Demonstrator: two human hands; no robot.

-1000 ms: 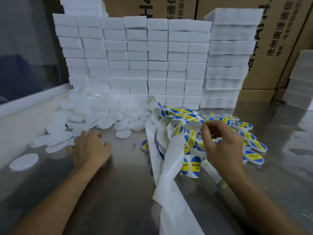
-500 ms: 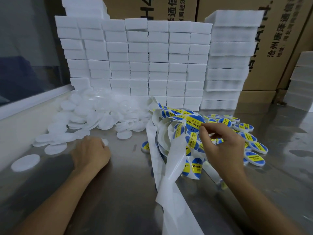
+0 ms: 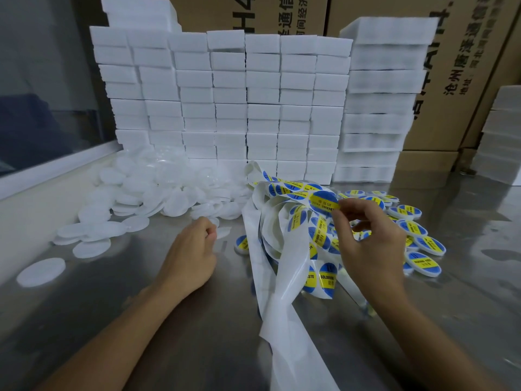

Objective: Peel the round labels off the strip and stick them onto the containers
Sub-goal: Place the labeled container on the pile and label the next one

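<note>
A long white label strip (image 3: 282,280) lies tangled mid-table, carrying round blue-and-yellow labels. My right hand (image 3: 366,244) pinches one round label (image 3: 323,201) at the top of the tangle between thumb and fingertips, its edge lifted off the backing. My left hand (image 3: 191,249) rests on the table left of the strip, fingers curled round a plain white round container (image 3: 224,232) that is mostly hidden. A heap of plain white containers (image 3: 158,193) lies at the back left. Several labelled containers (image 3: 417,235) are spread to the right of the strip.
A wall of stacked white foam blocks (image 3: 225,108) stands behind the heaps, with cardboard boxes (image 3: 465,66) behind that. A glass pane (image 3: 42,80) and a white ledge (image 3: 36,204) border the steel table (image 3: 141,328) on the left. One lone container (image 3: 41,271) lies near that ledge.
My left hand has drawn back from the white heap toward the strip, bringing a white container along. My right hand has lifted the label further off the backing.
</note>
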